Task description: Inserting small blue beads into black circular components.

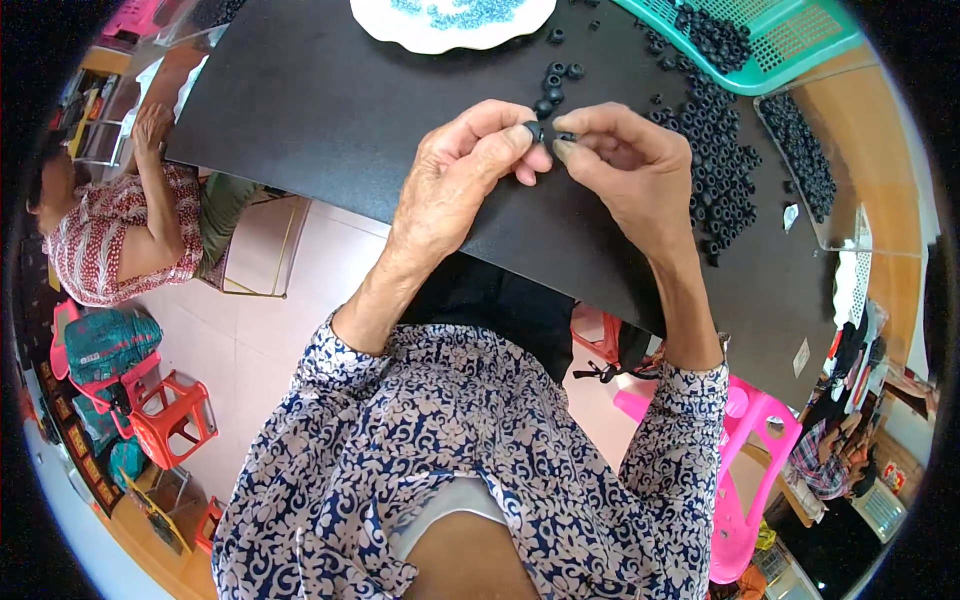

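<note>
Head view: black rings (715, 160) and green basket (790, 68) lie rightward; left fingers (500, 148) pinch rounded black piece (535, 131), right fingers (610, 122) pinch smaller dark bit (567, 136).

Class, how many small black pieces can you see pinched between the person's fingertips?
2: one rounded black piece in the left hand, and one smaller-looking black piece in the right hand. Others may be hidden by the fingers.
</note>
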A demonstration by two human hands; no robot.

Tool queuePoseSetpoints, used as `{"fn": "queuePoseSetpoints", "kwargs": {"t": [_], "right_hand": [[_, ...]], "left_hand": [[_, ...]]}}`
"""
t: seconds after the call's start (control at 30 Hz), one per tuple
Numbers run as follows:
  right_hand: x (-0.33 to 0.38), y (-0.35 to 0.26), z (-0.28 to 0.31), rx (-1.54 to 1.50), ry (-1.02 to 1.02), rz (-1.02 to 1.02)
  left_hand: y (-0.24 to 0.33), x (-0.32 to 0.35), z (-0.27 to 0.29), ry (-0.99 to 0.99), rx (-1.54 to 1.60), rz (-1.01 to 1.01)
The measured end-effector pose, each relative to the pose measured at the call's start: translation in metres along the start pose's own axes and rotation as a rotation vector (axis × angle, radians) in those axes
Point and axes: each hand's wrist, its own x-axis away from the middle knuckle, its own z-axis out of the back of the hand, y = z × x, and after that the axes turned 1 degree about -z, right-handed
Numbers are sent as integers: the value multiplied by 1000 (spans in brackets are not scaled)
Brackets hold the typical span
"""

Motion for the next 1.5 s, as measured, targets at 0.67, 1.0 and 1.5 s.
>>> {"fn": "queuePoseSetpoints", "kwargs": {"t": [0.67,1.0,1.5], "right_hand": [[-2,-1,-2,-167,73,-39],[1,0,-5,-46,-29,28],[11,-11,-18,-187,4,-72]], "left_hand": [[5,2,0,-15,15,18],[6,7,1,-3,-41,17],[12,19,7,-8,-83,-15]]}}
